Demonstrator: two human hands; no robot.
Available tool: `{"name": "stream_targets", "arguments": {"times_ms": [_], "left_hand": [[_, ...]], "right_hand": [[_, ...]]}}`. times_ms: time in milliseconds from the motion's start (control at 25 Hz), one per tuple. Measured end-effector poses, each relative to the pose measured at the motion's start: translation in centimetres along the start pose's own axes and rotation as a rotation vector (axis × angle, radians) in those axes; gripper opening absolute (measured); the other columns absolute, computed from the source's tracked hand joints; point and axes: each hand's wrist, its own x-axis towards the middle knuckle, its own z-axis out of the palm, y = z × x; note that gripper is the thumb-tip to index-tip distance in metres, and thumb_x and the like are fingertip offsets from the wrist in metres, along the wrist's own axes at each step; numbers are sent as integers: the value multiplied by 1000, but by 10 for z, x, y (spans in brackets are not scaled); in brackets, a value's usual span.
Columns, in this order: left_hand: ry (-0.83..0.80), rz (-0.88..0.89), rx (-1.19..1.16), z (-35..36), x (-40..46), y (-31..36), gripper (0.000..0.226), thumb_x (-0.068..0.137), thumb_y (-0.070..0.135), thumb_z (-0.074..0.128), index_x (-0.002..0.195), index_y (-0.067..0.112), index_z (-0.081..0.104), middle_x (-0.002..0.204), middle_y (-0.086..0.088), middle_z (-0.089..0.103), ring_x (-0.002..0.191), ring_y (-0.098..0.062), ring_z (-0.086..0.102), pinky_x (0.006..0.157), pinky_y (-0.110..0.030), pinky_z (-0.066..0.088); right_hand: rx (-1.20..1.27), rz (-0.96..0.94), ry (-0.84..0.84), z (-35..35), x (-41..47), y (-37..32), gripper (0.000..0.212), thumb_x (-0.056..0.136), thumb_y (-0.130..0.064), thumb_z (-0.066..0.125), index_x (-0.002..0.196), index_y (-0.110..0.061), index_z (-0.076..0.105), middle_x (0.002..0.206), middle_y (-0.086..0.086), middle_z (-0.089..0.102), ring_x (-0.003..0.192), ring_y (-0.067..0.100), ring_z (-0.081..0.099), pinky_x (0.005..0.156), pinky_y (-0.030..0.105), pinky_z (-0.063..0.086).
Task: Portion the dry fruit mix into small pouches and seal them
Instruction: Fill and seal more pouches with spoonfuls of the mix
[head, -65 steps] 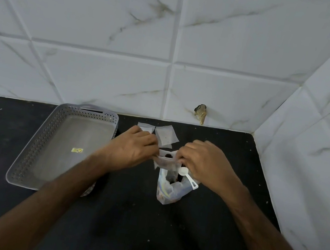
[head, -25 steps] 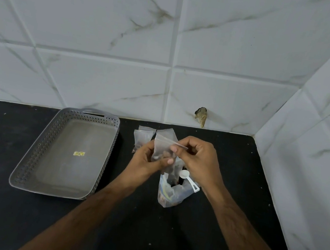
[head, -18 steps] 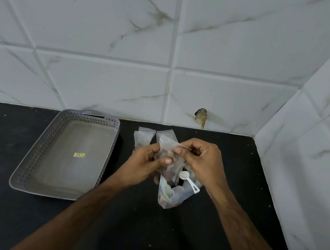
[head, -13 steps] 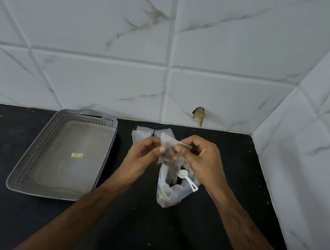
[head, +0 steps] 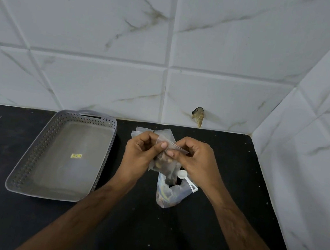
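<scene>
small pouch [head: 165, 157] pinched at top strip by left hand [head: 139, 155] & right hand [head: 195, 162] | strip axis left-right, betw. both thumbs | fingers clamped on it

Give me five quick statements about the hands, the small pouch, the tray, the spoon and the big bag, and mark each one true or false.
1. Both hands pinch the top edge of the small pouch. True: the left hand and the right hand each have a grip on it.
2. The small pouch is empty. False: dry fruit mix shows inside it.
3. The grey perforated tray holds sealed pouches. False: only a small yellow sticker shows on its floor.
4. The white plastic spoon rests at the mouth of the big bag of mix. True.
5. The tray stands to the right of the big bag. False: it stands to the left of it.
</scene>
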Motion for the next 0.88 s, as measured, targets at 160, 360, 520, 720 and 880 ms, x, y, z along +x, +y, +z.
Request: {"name": "stream_targets", "arguments": {"times_ms": [160,360,520,720,880], "left_hand": [[-11,15,34,-2,3,1,22,89,13,68,98,-8,67,88,-16,73,81,-22,71,74,-31,59],[-20,17,51,-2,0,-1,14,88,6,69,98,-5,69,85,-4,76,78,-15,73,69,-24,58],[-42,15,58,-2,0,1,6,87,-1,70,93,3,70,83,-2,75,78,-14,72,71,-24,58],[15,18,92,0,1,3,4,87,0,71,87,4,73,82,-10,75,77,-21,72,72,-31,59],[63,-18,89,-2,1,2,8,94,-2,64,93,-1,73,83,-9,75,80,-19,71,74,-30,58]], "right_hand": [[-4,-1,23,2,-1,-1,4,87,-20,79,88,-19,75,81,-3,74,77,16,71,73,42,60],[37,13,70,3,-4,-1,2,88,-19,77,90,-20,76,83,-4,73,82,16,70,76,43,60],[37,22,100,4,-5,-4,5,87,-16,77,86,-20,75,81,-5,72,81,13,69,73,36,60],[-7,9,134,6,-5,-4,7,87,-15,76,83,-19,73,78,-7,71,78,12,67,68,29,56],[85,61,105,2,-4,-4,3,88,-18,78,90,-19,76,84,-4,74,83,14,71,74,34,59]]}}
